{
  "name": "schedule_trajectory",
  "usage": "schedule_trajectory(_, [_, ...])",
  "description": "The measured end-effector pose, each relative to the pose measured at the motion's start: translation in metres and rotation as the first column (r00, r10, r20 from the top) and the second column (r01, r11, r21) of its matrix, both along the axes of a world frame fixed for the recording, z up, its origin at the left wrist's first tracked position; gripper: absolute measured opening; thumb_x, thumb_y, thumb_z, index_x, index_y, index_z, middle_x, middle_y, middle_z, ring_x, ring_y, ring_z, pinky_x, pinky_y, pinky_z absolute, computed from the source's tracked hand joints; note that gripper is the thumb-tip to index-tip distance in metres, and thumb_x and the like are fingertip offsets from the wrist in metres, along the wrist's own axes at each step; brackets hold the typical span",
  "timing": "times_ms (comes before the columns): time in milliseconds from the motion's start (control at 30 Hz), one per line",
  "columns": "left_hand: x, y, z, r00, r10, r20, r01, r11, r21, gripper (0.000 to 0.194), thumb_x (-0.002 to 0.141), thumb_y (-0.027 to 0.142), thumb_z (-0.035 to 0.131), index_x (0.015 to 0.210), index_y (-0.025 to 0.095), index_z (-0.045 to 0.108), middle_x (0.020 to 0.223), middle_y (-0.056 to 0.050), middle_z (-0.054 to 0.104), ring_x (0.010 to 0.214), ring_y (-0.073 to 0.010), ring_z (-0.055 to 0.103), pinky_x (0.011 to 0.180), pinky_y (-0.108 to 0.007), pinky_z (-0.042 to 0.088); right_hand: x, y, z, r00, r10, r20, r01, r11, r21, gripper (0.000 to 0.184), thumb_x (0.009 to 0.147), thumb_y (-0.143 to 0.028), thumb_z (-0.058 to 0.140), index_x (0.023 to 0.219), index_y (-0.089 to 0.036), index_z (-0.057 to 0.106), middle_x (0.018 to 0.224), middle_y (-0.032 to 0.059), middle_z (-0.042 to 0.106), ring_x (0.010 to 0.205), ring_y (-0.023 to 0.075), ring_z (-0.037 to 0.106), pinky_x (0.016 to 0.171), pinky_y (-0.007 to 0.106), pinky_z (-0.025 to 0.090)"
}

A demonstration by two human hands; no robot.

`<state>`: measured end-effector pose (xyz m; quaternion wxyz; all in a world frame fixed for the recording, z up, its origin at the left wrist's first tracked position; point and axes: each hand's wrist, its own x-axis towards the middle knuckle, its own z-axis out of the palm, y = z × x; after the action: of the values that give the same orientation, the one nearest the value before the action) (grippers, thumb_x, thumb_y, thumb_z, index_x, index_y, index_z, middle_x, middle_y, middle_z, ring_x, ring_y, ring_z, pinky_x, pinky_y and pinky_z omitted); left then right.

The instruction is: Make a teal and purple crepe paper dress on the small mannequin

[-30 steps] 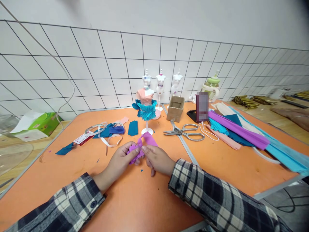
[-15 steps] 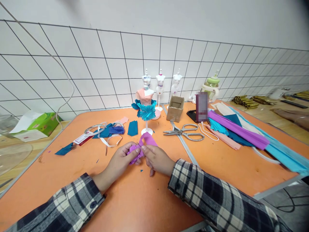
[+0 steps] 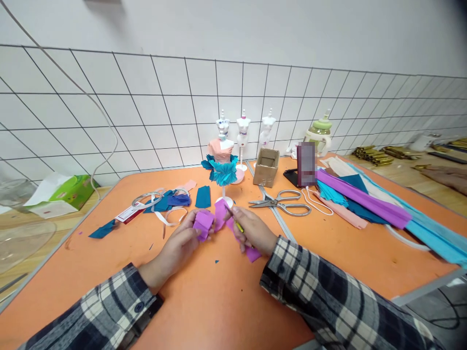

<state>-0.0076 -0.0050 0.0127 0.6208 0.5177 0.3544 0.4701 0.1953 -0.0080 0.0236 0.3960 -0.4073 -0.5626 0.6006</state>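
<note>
In the middle of the head view my left hand (image 3: 186, 236) is closed on a folded piece of purple crepe paper (image 3: 203, 223). My right hand (image 3: 257, 231), just across from it, grips a slim tool (image 3: 239, 227), dark at the tip and yellow lower down; its exact kind is unclear. A purple crepe paper strip (image 3: 220, 214) runs up by the tool's tip, and a purple end (image 3: 252, 253) hangs under the right hand. Behind the hands stands a small dress form (image 3: 221, 146) in a pink paper top and a ruffled teal skirt.
Large scissors (image 3: 280, 202) lie right of the hands. Behind them are a cardboard box (image 3: 266, 167) and a phone on a stand (image 3: 306, 165). Crepe paper strips (image 3: 365, 197) spread over the right side. Teal scraps (image 3: 203, 197) and a tape coil (image 3: 148, 197) lie left.
My hands have moved apart, the right one shifting to the right. The tool and the hanging purple strip now show in it. The folded purple piece stays in my left hand.
</note>
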Motion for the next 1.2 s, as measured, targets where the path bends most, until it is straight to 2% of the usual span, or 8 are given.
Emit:
schedule_trajectory(100, [-0.008,0.01,0.001,0.979,0.134,-0.153,-0.122,0.989,0.086,0.029,0.073,0.024,0.06,0.102,0.021,0.058,0.091,-0.002,0.064,0.081,-0.0186,0.058,0.072,-0.03,0.047,0.02,0.012,-0.001,0.98,-0.133,0.145,0.11,0.982,0.152,0.045,0.099,-0.056,0.024,0.108,-0.021,0.051,0.051,-0.0096,0.042,0.036,0.0107,0.043,0.04,0.021,0.037])
schedule_trajectory(167, [-0.016,0.02,0.0,0.896,0.249,-0.366,-0.175,0.959,0.223,0.028,0.079,0.027,0.057,0.106,0.022,0.056,0.097,-0.003,0.064,0.085,-0.02,0.059,0.074,-0.031,0.048,0.034,0.019,-0.005,0.897,-0.215,0.387,0.086,0.942,0.324,0.041,0.099,-0.052,0.031,0.105,-0.02,0.056,0.067,-0.002,0.059,0.056,0.0139,0.058,0.054,0.024,0.043])
schedule_trajectory(300, [-0.035,0.045,-0.004,0.571,0.469,-0.673,-0.012,0.825,0.565,0.038,0.086,0.028,0.053,0.124,0.024,0.052,0.115,-0.008,0.066,0.096,-0.0253,0.063,0.082,-0.036,0.047,0.056,0.028,-0.014,0.569,-0.33,0.753,-0.113,0.876,0.469,0.03,0.089,-0.035,0.058,0.115,-0.021,0.057,0.108,0.0084,0.07,0.098,0.024,0.065,0.078,0.03,0.043])
schedule_trajectory(433, [-0.044,0.067,-0.009,0.389,0.585,-0.711,0.134,0.728,0.672,0.029,0.089,0.026,0.049,0.116,0.021,0.056,0.112,-0.012,0.069,0.099,-0.028,0.063,0.085,-0.039,0.047,0.061,0.03,-0.019,0.499,-0.321,0.805,-0.133,0.89,0.437,0.027,0.091,-0.033,0.054,0.116,-0.021,0.055,0.108,0.0085,0.071,0.101,0.0233,0.066,0.078,0.028,0.041])
schedule_trajectory(567, [-0.044,0.078,-0.012,0.347,0.585,-0.733,0.244,0.699,0.672,0.02,0.088,0.023,0.048,0.1,0.02,0.064,0.105,-0.012,0.071,0.098,-0.0289,0.061,0.088,-0.041,0.045,0.058,0.028,-0.02,0.499,-0.301,0.813,-0.154,0.892,0.425,0.031,0.091,-0.032,0.055,0.12,-0.023,0.054,0.113,0.007,0.07,0.104,0.0231,0.065,0.078,0.028,0.04])
schedule_trajectory(700, [-0.046,0.078,-0.014,0.289,0.6,-0.746,0.202,0.723,0.661,0.021,0.089,0.028,0.048,0.1,0.021,0.064,0.098,-0.01,0.07,0.093,-0.0276,0.062,0.081,-0.037,0.046,0.06,0.027,-0.021,0.512,-0.291,0.808,-0.137,0.901,0.412,0.034,0.091,-0.032,0.054,0.123,-0.022,0.055,0.117,0.0078,0.069,0.107,0.0236,0.064,0.081,0.029,0.041])
schedule_trajectory(933, [-0.049,0.069,-0.014,0.465,0.536,-0.705,0.075,0.769,0.635,0.044,0.086,0.027,0.05,0.129,0.02,0.045,0.11,-0.009,0.065,0.096,-0.0245,0.065,0.083,-0.036,0.05,0.059,0.025,-0.019,0.489,-0.29,0.823,-0.132,0.908,0.398,0.041,0.09,-0.035,0.054,0.129,-0.022,0.053,0.121,0.0084,0.068,0.106,0.0252,0.064,0.081,0.03,0.042])
schedule_trajectory(1200, [-0.037,0.051,-0.005,0.371,0.592,-0.716,0.266,0.671,0.692,0.024,0.086,0.02,0.046,0.107,0.02,0.058,0.105,-0.01,0.068,0.098,-0.0278,0.061,0.086,-0.041,0.042,0.06,0.022,-0.015,0.394,-0.327,0.859,-0.165,0.894,0.416,0.034,0.09,-0.029,0.051,0.122,-0.022,0.062,0.125,0.0084,0.065,0.113,0.0241,0.061,0.088,0.032,0.044])
